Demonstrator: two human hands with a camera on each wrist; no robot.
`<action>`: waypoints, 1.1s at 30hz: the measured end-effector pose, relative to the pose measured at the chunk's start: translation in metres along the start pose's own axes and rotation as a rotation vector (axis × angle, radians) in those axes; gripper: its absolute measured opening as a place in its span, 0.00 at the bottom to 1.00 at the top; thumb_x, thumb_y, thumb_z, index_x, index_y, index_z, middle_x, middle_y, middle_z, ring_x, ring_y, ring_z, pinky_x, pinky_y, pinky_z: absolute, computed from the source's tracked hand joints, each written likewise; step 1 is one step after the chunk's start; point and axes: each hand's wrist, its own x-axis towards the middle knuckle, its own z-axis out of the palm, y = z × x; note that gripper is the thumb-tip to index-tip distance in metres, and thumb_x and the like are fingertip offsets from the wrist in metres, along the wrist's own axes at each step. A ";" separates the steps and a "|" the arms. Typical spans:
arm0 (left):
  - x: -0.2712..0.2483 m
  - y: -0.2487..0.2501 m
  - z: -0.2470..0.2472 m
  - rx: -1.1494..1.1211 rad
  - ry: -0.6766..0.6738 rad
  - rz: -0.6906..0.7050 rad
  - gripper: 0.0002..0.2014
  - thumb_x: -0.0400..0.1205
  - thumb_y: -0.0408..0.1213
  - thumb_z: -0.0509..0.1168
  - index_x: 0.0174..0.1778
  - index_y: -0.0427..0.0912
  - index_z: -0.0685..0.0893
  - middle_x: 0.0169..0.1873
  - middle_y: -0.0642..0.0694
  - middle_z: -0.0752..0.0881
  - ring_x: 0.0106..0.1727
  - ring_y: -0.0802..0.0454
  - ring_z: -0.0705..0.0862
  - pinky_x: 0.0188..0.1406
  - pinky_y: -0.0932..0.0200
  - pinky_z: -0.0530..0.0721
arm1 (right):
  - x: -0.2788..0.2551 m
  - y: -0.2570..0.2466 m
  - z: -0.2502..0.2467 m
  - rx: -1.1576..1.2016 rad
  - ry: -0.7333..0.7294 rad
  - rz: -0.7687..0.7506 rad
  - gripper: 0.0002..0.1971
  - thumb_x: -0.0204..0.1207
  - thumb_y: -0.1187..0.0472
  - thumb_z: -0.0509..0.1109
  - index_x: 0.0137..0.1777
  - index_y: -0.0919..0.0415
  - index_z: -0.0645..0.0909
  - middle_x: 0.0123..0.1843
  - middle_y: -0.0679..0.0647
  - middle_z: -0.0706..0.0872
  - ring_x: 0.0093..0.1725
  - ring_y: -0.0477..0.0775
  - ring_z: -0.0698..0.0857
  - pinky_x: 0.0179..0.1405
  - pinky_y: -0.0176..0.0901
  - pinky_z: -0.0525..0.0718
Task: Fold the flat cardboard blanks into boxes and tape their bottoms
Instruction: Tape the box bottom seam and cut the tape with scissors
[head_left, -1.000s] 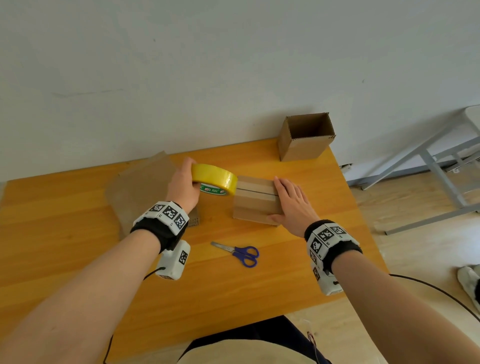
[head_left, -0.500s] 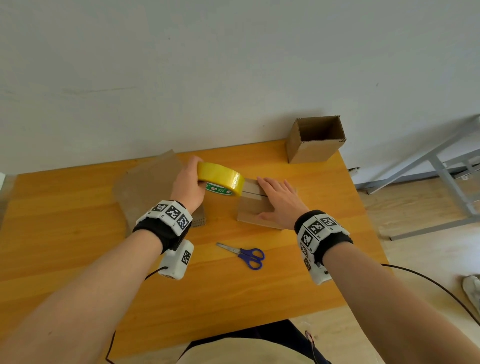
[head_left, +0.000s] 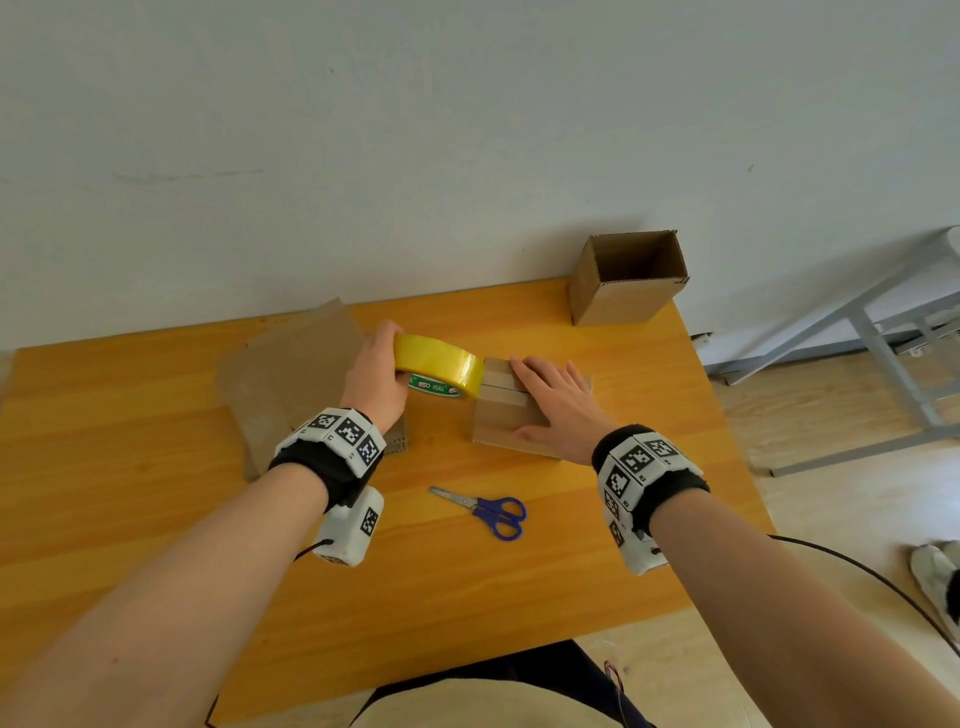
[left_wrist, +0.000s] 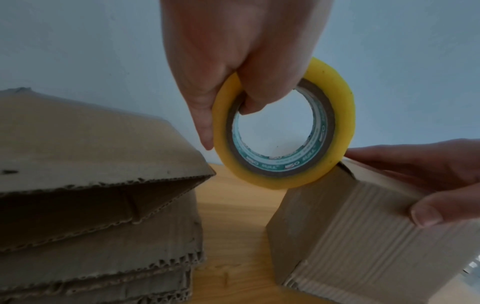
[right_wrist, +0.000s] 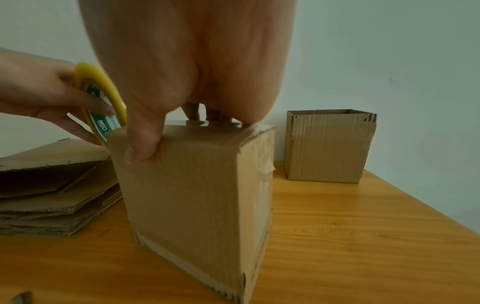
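A folded cardboard box (head_left: 506, 415) (right_wrist: 197, 195) (left_wrist: 363, 236) stands upside down mid-table, clear tape running along its top seam. My right hand (head_left: 553, 402) lies flat on that top, fingers straight, thumb (right_wrist: 142, 144) hooked over the near edge. My left hand (head_left: 376, 376) grips a yellow tape roll (head_left: 436, 366) (left_wrist: 283, 131) (right_wrist: 101, 102), fingers through its core, at the box's left top edge. A stack of flat cardboard blanks (head_left: 296, 374) (left_wrist: 91, 205) (right_wrist: 52, 189) lies to the left, under my left wrist.
A finished open-topped box (head_left: 628, 278) (right_wrist: 328, 146) stands at the table's back right corner by the wall. Blue-handled scissors (head_left: 488, 509) lie on the orange table (head_left: 156, 519) near its front. The table's right edge drops to a floor with a grey metal frame (head_left: 857, 332).
My right hand slid left along the box top toward the tape roll. The left hand still holds the roll at the box's left edge.
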 end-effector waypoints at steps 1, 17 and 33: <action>0.000 0.000 0.001 0.000 0.001 -0.004 0.16 0.79 0.25 0.63 0.62 0.39 0.71 0.54 0.38 0.80 0.52 0.40 0.82 0.45 0.52 0.78 | 0.000 0.001 0.001 0.004 0.001 -0.002 0.45 0.76 0.50 0.71 0.84 0.55 0.44 0.83 0.54 0.55 0.82 0.56 0.54 0.80 0.53 0.38; 0.000 -0.005 -0.008 0.158 -0.147 0.196 0.14 0.78 0.27 0.65 0.58 0.39 0.73 0.57 0.39 0.78 0.44 0.51 0.77 0.40 0.61 0.71 | -0.007 0.000 0.019 -0.237 0.092 -0.031 0.46 0.78 0.35 0.58 0.84 0.56 0.36 0.86 0.55 0.40 0.85 0.55 0.42 0.81 0.52 0.36; -0.011 0.021 -0.004 0.262 -0.452 0.314 0.30 0.80 0.64 0.48 0.65 0.47 0.76 0.38 0.47 0.85 0.34 0.51 0.82 0.35 0.49 0.83 | -0.007 -0.002 0.038 -0.338 0.232 -0.164 0.41 0.76 0.40 0.65 0.82 0.64 0.58 0.80 0.62 0.67 0.80 0.63 0.66 0.79 0.61 0.61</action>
